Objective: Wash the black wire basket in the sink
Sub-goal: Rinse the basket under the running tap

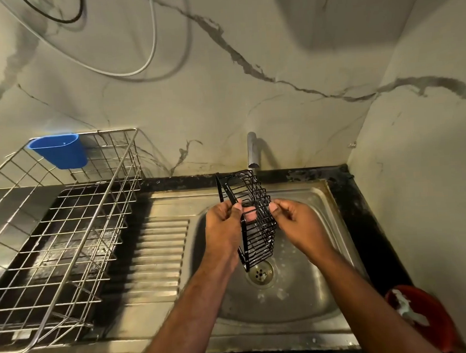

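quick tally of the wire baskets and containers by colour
black: 1, the black wire basket, held over the sink by the left hand and the right hand
silver: 1, the dish rack
blue: 1, the blue cup hooked on the rack
red: 1, the red tub at the lower right
total: 4

Black wire basket [256,218]: narrow, oblong, built of thin parallel bars with a curved loop at the far end. Held on edge above the bowl of the sink [309,286], long axis running from the tap end down toward the drain, near end hanging just over the drain hole. Stainless steel sink: ribbed draining board on its left side, wet bowl, round perforated drain at the centre.
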The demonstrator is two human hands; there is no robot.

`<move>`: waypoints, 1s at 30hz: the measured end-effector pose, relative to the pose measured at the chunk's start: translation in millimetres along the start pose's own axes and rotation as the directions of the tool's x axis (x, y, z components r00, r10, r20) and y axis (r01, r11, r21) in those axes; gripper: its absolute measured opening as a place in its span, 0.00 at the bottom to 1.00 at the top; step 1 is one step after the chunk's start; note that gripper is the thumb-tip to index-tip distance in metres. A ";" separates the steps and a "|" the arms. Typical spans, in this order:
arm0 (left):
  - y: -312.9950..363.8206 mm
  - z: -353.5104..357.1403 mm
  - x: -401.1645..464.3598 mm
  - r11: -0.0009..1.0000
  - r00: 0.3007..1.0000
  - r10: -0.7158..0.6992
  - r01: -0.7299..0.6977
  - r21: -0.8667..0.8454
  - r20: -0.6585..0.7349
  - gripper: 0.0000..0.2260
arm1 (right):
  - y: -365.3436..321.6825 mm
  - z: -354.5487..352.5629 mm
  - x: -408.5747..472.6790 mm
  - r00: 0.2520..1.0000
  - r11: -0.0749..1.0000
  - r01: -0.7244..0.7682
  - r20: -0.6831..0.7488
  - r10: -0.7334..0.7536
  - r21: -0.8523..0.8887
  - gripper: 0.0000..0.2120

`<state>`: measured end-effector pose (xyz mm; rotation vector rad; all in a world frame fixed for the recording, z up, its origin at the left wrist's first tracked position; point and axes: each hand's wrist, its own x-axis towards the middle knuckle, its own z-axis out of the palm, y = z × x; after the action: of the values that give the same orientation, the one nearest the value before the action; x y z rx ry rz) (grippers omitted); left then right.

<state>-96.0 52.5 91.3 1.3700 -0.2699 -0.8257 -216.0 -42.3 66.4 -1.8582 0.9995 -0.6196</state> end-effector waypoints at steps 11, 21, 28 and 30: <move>-2.1 3.7 -0.5 0.999 0.999 -0.034 0.034 0.005 0.020 0.10 | 9.1 -6.0 -3.3 0.999 0.999 -0.039 -0.016 0.039 0.020 0.19; -0.4 4.2 -3.6 0.999 0.999 -0.014 0.012 0.043 0.044 0.10 | 13.0 -8.6 -3.8 0.999 0.998 -0.042 -0.025 0.043 0.038 0.18; -2.9 5.8 -3.6 0.999 0.999 -0.014 0.012 0.043 0.047 0.09 | 13.9 -7.2 -4.4 0.997 0.998 -0.050 -0.054 0.051 0.025 0.17; -4.8 6.8 -2.8 0.999 0.998 -0.018 0.016 0.045 0.052 0.09 | 16.8 -6.8 -4.8 0.997 0.999 -0.036 -0.073 0.037 0.006 0.17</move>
<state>-103.9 49.4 89.1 1.3947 -0.3195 -0.8751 -230.1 -45.9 54.5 -1.8201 1.0759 -0.6716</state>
